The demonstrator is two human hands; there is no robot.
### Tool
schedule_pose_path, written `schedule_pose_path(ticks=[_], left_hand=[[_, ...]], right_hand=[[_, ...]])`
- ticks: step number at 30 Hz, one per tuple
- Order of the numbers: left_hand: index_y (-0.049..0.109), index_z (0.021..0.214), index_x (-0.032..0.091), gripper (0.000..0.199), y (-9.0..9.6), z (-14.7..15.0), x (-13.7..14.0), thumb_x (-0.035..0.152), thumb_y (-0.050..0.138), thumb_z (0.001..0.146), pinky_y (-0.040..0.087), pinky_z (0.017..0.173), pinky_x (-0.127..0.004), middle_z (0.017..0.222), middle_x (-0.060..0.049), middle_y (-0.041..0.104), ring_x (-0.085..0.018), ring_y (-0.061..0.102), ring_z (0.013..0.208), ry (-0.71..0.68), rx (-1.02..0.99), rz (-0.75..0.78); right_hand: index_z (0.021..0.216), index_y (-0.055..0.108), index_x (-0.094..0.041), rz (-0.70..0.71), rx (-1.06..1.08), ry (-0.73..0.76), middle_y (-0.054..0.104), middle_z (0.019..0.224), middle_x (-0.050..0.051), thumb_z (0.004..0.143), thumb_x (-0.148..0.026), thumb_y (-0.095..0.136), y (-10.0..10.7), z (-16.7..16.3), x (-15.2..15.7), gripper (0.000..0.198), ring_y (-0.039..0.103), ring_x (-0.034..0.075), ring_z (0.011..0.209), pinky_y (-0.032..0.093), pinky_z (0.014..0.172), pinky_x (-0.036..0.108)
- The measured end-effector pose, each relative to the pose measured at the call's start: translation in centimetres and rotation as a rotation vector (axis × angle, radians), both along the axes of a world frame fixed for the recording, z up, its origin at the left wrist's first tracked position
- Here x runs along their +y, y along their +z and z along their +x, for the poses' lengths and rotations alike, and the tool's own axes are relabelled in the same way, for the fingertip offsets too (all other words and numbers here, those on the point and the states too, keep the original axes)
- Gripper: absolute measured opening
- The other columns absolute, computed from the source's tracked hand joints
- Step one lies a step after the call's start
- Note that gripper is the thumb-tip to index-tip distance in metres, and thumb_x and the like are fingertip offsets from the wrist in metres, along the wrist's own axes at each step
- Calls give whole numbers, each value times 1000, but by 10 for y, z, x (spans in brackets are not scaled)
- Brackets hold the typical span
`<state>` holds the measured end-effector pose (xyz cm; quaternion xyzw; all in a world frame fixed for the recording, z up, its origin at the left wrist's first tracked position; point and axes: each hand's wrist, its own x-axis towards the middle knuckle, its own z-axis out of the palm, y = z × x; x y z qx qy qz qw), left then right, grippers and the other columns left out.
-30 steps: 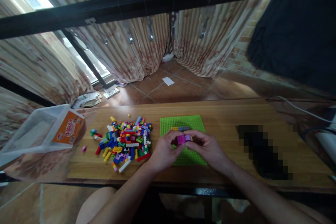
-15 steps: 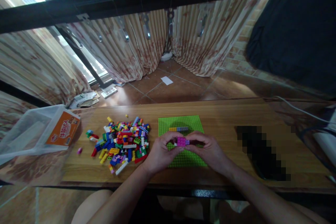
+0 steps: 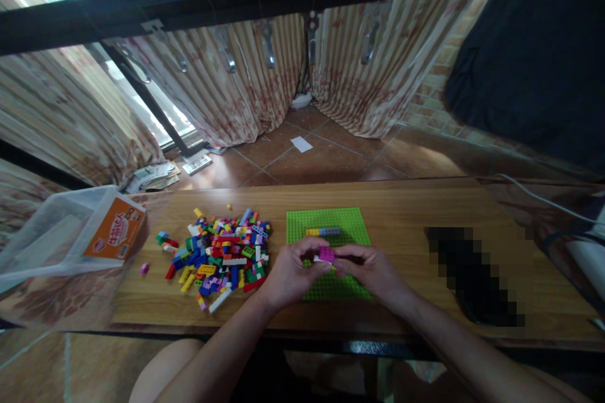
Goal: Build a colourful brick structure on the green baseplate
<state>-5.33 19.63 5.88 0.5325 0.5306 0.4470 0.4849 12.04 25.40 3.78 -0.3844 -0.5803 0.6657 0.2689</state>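
Striped cream curtains (image 3: 255, 88) hang behind a long wooden table (image 3: 401, 201), with a dark cloth (image 3: 529, 75) at the upper right. At the table's left end lies a clear plastic box (image 3: 51, 233) with an orange label. Next comes a loose pile of coloured bricks (image 3: 222, 252), spread just left of the middle. A dark object (image 3: 477, 283), blurred into squares, lies on the right part of the table. Between it and the pile sits a green studded board (image 3: 302, 217). Over the board's near half, the left hand (image 3: 289, 274) and right hand (image 3: 378, 274) meet, thumbs and fingers pinching a small magenta block (image 3: 326, 254) from either side. Something white and something yellow show at its lower edge; how they join is too small to tell. Beyond the fingertips, a thin row of yellow and grey bricks (image 3: 322, 232) lies across the board. One tiny pink brick (image 3: 144, 269) rests alone between the box and the pile.
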Motion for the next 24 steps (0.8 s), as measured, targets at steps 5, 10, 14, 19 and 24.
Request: schedule_pose_path(ticks=[5,10,14,19,24], left_hand=[[65,91,15,20,-1,-1,2,22,70,73,47,76,-25,82,-3,65,-14,60,78,7,-73,-39],[65,97,13,30,-1,-2,4,27,71,71,45,74,-24,83,-1,63,-12,57,76,80,-170,-123],[62,94,15,30,0,0,3,32,67,70,47,63,-26,75,1,59,-12,57,66,205,-370,-289],[57,84,16,32,1,3,2,44,64,70,44,48,-22,69,2,54,-12,57,58,231,-512,-417],[56,81,16,33,-5,12,1,44,69,69,36,43,-18,56,6,51,-7,44,46,146,-266,-299]], right_hand=[[85,76,-22,-279,59,-17,72,80,2,63,-44,79,0,-3,-6,32,58,11,61,51,62,27],[86,74,-19,-423,125,-49,69,77,1,63,-42,80,2,-3,-6,33,60,9,63,53,64,25],[86,71,-18,-430,115,-86,67,75,0,62,-42,81,3,-3,-4,35,62,10,61,54,62,25],[86,68,-20,-306,140,-120,68,78,1,63,-46,79,2,-5,-3,36,66,13,67,57,67,29],[85,68,-21,-166,104,-81,69,76,1,66,-50,76,-3,-7,-6,36,65,14,66,56,64,30]])
